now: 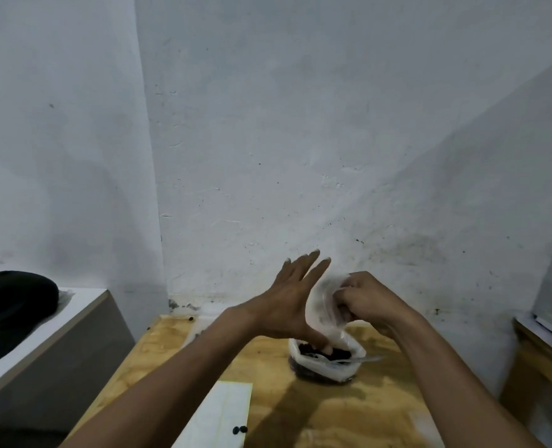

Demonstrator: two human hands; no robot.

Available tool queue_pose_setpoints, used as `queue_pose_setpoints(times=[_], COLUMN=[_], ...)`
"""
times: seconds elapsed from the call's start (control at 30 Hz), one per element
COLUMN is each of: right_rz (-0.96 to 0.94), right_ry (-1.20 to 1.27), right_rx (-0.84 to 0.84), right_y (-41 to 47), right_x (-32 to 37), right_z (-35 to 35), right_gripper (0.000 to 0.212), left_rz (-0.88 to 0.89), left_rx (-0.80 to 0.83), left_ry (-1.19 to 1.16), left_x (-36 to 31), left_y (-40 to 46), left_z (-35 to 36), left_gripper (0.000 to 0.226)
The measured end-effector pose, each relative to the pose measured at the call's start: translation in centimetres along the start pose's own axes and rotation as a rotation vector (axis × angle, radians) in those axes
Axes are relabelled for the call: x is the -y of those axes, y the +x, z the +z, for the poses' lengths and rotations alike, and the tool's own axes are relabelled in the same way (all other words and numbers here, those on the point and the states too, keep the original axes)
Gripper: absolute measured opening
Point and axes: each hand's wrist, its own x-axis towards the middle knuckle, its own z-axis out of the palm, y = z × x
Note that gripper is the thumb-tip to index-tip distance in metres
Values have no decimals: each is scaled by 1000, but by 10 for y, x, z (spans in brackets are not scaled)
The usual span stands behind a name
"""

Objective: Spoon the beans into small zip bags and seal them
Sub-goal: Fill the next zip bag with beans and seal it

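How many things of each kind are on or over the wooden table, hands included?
hands: 2, left hand and right hand
small zip bag: 1
container of beans: 1
spoon: 1
white sheet: 1
loose beans: 2 on the sheet
Total: 8

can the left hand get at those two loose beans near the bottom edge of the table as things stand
Probably yes. The left hand is open with fingers straight, holding nothing, raised beside the bag that the right hand grips. The two beans lie uncovered on the table, below the left forearm, nothing over them.
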Motion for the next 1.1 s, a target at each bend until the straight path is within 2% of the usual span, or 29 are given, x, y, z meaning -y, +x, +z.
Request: queue_pose_setpoints(times=[0.07, 0.2, 0.27, 0.33, 0.37, 0.4, 0.53, 0.6, 0.73, 0.8, 0.83, 0.9, 0.97, 1.0, 1.03, 1.1], right_rz=[-12, 48, 1, -43, -74, -96, -83, -90, -113, -132, -119, 3, 260, 390, 476, 568], right_ry=[-45, -145, -250, -244, -209, -172, -114, -83, -77, -49, -69, -276, -487, -478, -357, 11], right_rx=[32, -47, -162, -322, -361, -339, -9, 42, 83, -24, -141, -361, -371, -316, -259, -193], right_y=[-4, -5, -6, -9, -9, -10, -12, -11, -7, -5, -2, 1, -5, -9, -12, -18], right_x=[-1, -13, -16, -15, -14, -12, -9, -12, -18, -26, -35, -57, -79, -89, -98, -113], right_z=[-1, 5, 6, 3, -1, -4, -3, -1, -5, -7, -9, -16, -21, -20, -18, -9], right_gripper=[32, 21, 6, 22, 22, 16, 5, 4, 6, 5, 6, 23, 48, 59, 66, 63], left_rz=[69, 97, 77, 39, 24, 15, 15, 17, -34, -94, -132, -217, -271, -292, -309, -341], left_rx=[-15, -147, -139, -135, -136, -135, -165, -194, -187, -179, -170, -156, -140, -136, -134, -128], left_ry=[150, 135, 211, 277, 290, 292, 219, 178, 116, 120, 126, 119, 100, 91, 81, 46], left_x=[8, 12, 14, 17, 18, 18, 12, 8, 8, 10, 12, 19, 25, 27, 28, 30], left_y=[0, -2, -3, -4, -5, -6, -9, -11, -10, -8, -8, -11, -15, -17, -17, -17], left_z=[8, 19, 19, 19, 19, 19, 28, 31, 32, 33, 35, 40, 47, 50, 53, 57], left_gripper=[124, 89, 89, 92, 94, 96, 97, 94, 92, 92, 93, 97, 99, 99, 99, 99])
